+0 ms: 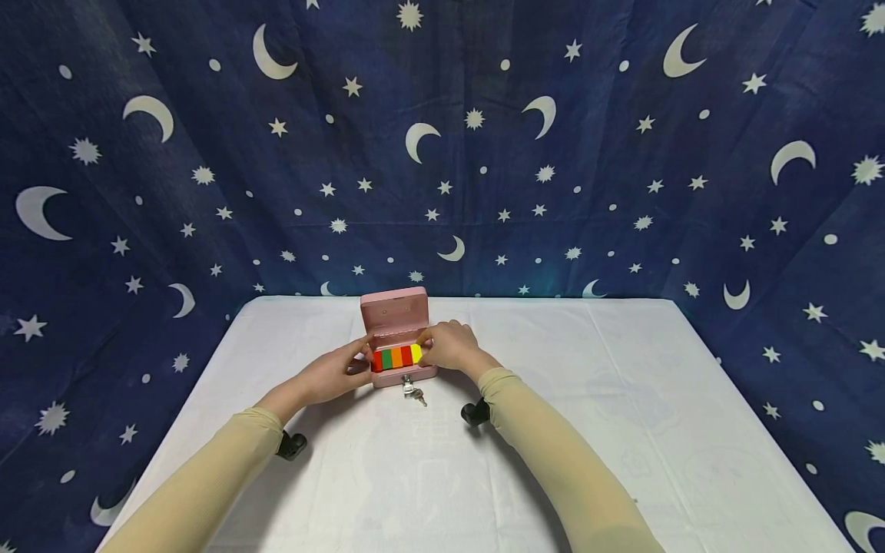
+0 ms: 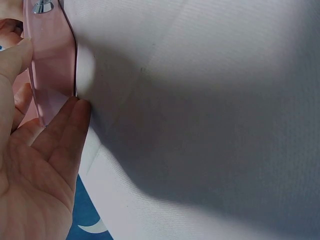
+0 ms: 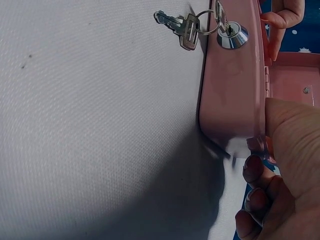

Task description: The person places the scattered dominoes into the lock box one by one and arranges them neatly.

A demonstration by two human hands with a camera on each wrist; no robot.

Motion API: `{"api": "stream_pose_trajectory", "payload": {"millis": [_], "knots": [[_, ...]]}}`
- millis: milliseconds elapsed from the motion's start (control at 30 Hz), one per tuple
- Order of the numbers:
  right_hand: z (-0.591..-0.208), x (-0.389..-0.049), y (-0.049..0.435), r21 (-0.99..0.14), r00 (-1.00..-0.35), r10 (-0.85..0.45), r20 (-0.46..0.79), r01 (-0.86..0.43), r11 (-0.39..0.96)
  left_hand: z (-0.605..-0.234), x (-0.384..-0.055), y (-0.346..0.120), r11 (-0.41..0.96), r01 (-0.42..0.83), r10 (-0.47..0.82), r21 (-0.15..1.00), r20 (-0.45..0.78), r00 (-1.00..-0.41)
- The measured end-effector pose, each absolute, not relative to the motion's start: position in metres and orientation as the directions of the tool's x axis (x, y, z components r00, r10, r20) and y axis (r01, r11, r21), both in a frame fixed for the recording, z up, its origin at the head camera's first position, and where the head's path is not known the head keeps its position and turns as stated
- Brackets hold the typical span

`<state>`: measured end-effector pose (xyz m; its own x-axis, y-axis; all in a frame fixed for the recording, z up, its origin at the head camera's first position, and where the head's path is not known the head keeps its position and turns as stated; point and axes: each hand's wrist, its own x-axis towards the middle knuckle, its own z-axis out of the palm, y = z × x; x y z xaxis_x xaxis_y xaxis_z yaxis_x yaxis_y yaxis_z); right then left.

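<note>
An open pink cash box (image 1: 404, 379) stands on the table with its lid (image 1: 396, 313) raised at the back. A row of coloured blocks (image 1: 396, 358), red, green, orange, red and yellow, lies inside it. My left hand (image 1: 330, 375) holds the red end of the row, and its outer fingers rest against the box's side wall in the left wrist view. At the yellow end, my right hand (image 1: 451, 347) holds the row with its thumb over the rim (image 3: 264, 82). Both hands partly hide the row's ends, so the exact finger contact is unclear.
A key ring with keys (image 3: 189, 31) hangs from the lock (image 3: 232, 36) on the box's front. White cloth (image 1: 387, 476) covers the table. Behind and beside it hangs a dark blue curtain (image 1: 477, 192) with moons and stars.
</note>
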<state>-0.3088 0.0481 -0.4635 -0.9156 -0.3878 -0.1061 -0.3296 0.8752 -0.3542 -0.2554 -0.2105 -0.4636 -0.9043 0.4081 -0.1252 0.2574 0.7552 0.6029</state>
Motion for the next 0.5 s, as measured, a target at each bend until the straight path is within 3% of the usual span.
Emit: {"api": "stream_pose_trajectory", "payload": {"millis": [500], "knots": [[-0.4642, -0.3084, 0.0482, -0.36, -0.914, -0.39, -0.109, -0.329, 0.873, -0.4643, -0.2553, -0.2105, 0.751, 0.253, 0.408, 0.609, -0.128, -0.904]]}}
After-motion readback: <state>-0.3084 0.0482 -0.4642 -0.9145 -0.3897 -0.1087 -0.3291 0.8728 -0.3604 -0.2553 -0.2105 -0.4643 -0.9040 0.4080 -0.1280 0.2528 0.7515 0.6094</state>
